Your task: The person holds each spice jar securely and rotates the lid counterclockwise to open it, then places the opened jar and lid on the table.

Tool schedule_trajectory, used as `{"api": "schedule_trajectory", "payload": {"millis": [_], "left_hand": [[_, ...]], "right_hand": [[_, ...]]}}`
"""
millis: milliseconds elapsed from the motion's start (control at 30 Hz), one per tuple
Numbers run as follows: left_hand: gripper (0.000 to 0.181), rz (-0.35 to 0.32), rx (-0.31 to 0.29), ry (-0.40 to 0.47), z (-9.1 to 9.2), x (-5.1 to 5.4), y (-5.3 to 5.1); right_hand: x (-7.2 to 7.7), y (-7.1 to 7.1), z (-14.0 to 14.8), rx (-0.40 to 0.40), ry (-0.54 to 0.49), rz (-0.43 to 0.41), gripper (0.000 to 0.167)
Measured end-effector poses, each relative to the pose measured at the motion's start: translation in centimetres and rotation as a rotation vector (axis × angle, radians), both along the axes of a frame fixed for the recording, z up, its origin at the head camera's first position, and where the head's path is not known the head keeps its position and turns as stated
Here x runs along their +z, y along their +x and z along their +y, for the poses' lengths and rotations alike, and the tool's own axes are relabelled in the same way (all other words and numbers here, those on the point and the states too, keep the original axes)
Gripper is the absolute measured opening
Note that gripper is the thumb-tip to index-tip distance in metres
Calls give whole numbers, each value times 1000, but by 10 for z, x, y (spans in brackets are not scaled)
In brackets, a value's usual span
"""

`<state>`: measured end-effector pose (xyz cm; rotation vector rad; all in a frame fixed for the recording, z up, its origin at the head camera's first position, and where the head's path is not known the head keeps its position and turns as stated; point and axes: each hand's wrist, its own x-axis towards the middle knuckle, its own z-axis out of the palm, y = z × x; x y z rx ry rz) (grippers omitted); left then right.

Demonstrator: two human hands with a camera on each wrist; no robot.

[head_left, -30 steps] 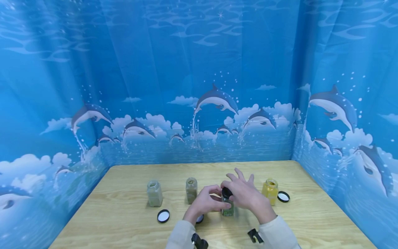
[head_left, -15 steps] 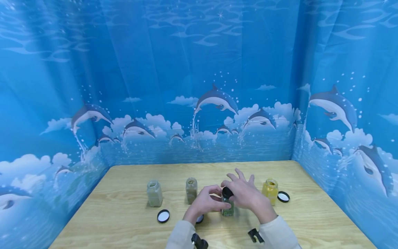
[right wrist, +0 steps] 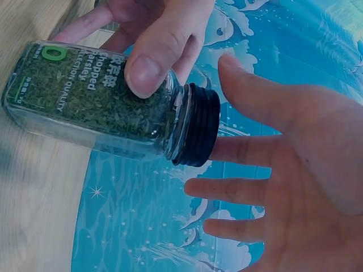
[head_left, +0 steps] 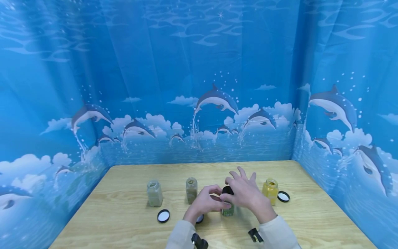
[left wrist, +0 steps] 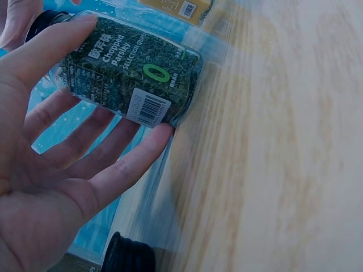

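A glass jar of chopped parsley [left wrist: 127, 71] stands on the table, its label and green flakes showing in both wrist views. My left hand [head_left: 206, 200] holds it by the side, thumb across the label and fingers behind. On its mouth sits a black lid [right wrist: 199, 126]. Around that lid my right hand [head_left: 245, 193] is spread; in the right wrist view the thumb [right wrist: 244, 85] stands off the lid. One finger reaches behind the lid, and whether it touches cannot be told. The other fingers are fairly straight and hold nothing.
Open jars stand along the wooden table [head_left: 130, 186]: a pale one [head_left: 154, 194], a brownish one [head_left: 191, 191] and a yellow one [head_left: 270, 192]. Upturned black lids lie at the left [head_left: 163, 216] and right [head_left: 283, 196]; another lid [head_left: 200, 219] is partly behind my left wrist. A dolphin-print curtain surrounds the table.
My right hand has loosened from the lid and shifted slightly, its thumb now in front of the lid. The lid looks more level than before. The left hand and jar stay put.
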<state>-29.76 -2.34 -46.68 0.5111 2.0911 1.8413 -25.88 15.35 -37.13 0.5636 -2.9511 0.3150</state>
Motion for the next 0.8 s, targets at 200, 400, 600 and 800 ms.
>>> {"api": "schedule_trajectory", "payload": {"millis": [200, 400, 600, 800], "left_hand": [[28, 0, 5, -7, 0, -1, -1], [29, -5, 0, -6, 0, -1, -2], [29, 1, 5, -4, 0, -1, -2], [29, 2, 9, -6, 0, -2, -2]], "right_hand": [[1, 0, -1, -15, 22, 9, 42], [1, 0, -3, -7, 31, 12, 33], [2, 3, -3, 27, 14, -33, 29], [3, 5, -2, 50, -18, -84, 32]]}}
